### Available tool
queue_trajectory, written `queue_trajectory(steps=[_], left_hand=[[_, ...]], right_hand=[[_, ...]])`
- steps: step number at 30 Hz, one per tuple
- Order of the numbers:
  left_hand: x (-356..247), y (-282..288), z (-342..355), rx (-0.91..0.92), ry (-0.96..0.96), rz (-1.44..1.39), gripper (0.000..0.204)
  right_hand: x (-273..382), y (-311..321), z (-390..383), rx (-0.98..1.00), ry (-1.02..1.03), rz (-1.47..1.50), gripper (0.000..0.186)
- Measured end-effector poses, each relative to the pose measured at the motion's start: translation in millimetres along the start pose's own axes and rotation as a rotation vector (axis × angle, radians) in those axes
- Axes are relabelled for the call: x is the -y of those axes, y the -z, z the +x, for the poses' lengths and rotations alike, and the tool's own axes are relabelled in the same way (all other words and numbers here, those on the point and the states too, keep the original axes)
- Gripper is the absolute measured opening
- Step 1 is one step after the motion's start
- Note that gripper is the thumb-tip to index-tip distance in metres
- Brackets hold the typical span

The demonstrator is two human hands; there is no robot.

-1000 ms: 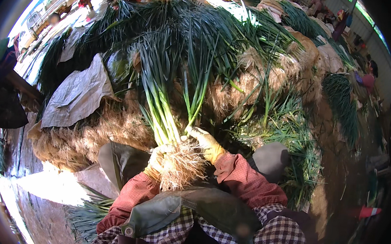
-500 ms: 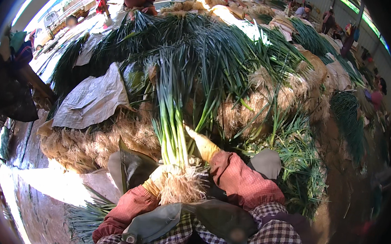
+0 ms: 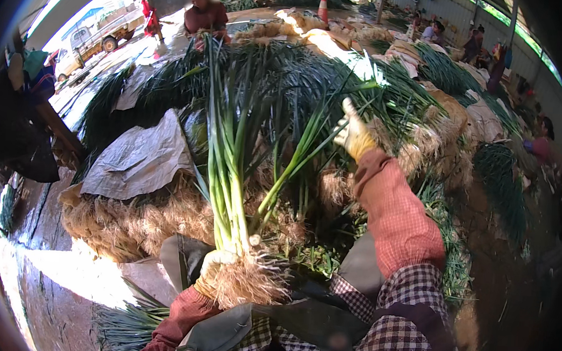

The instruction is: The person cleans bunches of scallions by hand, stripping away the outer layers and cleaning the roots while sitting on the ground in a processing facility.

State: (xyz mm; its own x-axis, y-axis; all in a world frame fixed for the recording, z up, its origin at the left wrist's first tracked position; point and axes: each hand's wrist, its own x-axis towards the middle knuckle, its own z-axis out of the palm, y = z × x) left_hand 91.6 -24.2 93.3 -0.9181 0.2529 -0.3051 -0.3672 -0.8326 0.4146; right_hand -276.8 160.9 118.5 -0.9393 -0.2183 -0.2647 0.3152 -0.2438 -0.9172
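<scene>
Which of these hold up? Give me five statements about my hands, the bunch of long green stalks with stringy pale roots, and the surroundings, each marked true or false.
1. The yellow-gloved left hand holds the bunch of long green stalks near its stringy pale roots. True.
2. The yellow-gloved right hand grips those roots. False: it is apart from them, up and to the right.
3. A creased grey-white sheet lies left of the bunch. True.
4. An orange-and-white cone stands at the lower edge. False: it stands near the top.
5. A light-coloured truck appears at upper left. True.
</scene>
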Motion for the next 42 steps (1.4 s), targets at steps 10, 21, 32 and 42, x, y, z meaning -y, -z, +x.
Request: queue_trajectory(steps=[10,21,32,42], left_hand=[[28,-80,102,0.058,0.164,0.163,0.042],[44,-128,131,0.006,0.34,0.194,0.045],[15,-77,121,0.052,0.111,0.21,0.042],[-107,-16,37,-0.772,-0.17,1.205,0.021]], right_hand=[[-104,-35,-127,0.895,0.041,-0.037,0.068],[-17,36,-148,0.555,0.136,0.921,0.032],[-21,112,-71,0.496,0.473,0.865,0.039],[-38,113,-50,0.116,0.311,0.899,0.042]])
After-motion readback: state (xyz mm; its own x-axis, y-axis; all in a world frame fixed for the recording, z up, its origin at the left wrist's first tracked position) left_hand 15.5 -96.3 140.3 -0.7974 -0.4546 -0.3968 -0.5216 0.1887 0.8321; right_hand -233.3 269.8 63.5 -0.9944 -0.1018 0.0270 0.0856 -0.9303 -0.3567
